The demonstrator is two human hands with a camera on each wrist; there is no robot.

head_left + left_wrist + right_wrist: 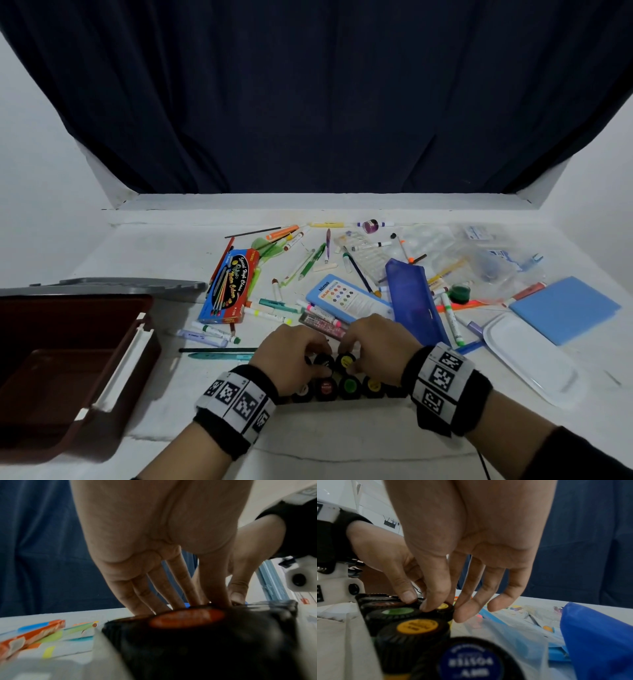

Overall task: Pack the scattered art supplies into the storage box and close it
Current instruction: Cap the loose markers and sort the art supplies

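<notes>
A cluster of small paint bottles [342, 383] with black caps stands at the table's near edge. My left hand [317, 356] curls over a back-row bottle [323, 360], with fingers and thumb reaching down behind the red-labelled cap [187, 616]. My right hand [441, 610] pinches the yellow-labelled bottle [444, 606] between thumb and index finger. Green [399, 611], orange [417, 626] and blue [471, 661] caps stand nearer the right wrist camera. The brown storage box [133, 346] lies open at the left, its grey lid [120, 284] behind it.
Markers, pencils and pens lie scattered across the table's middle. Among them are a red-and-blue colour box [229, 287], a blue pencil case [411, 301], a light blue card [349, 298], a blue pad [565, 308], a white tray [534, 359] and clear plastic bags [479, 253].
</notes>
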